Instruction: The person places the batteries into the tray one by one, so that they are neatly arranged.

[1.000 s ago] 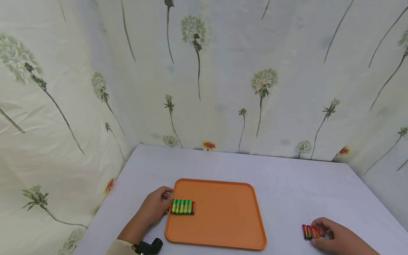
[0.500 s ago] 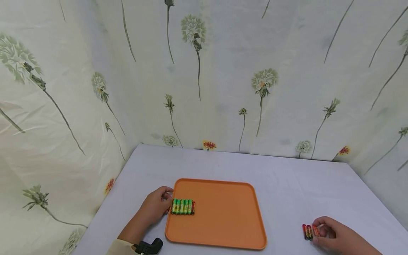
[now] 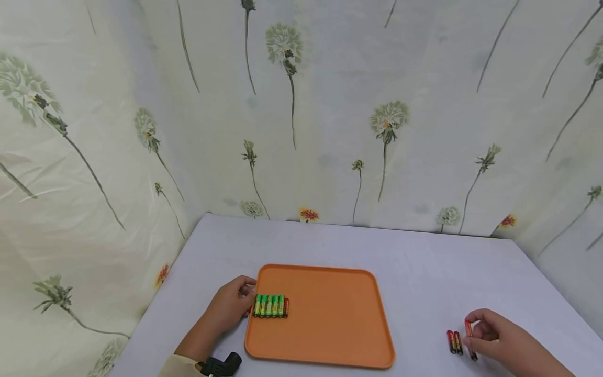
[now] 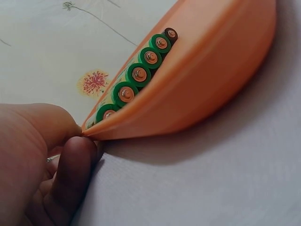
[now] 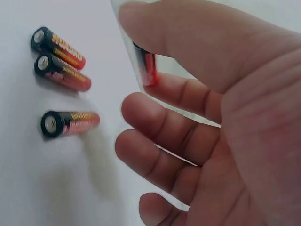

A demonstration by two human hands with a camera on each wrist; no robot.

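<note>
An orange tray lies on the white table; my left hand pinches its left rim between thumb and fingers. Just inside that rim, several green batteries stand side by side in a row, with one red-and-black battery at the row's right end. To the right of the tray, my right hand holds a red-and-black battery between thumb and index finger, raised off the table. Three more red-and-black batteries lie beside it: two close together and one apart.
White cloth covers the table. Behind and to the left hangs a pale curtain printed with dandelions. A black strap device sits on the left wrist.
My right hand has drawn one red-and-black battery away from the group and lifted it, shifting slightly right. The left hand and tray have stayed in place.
</note>
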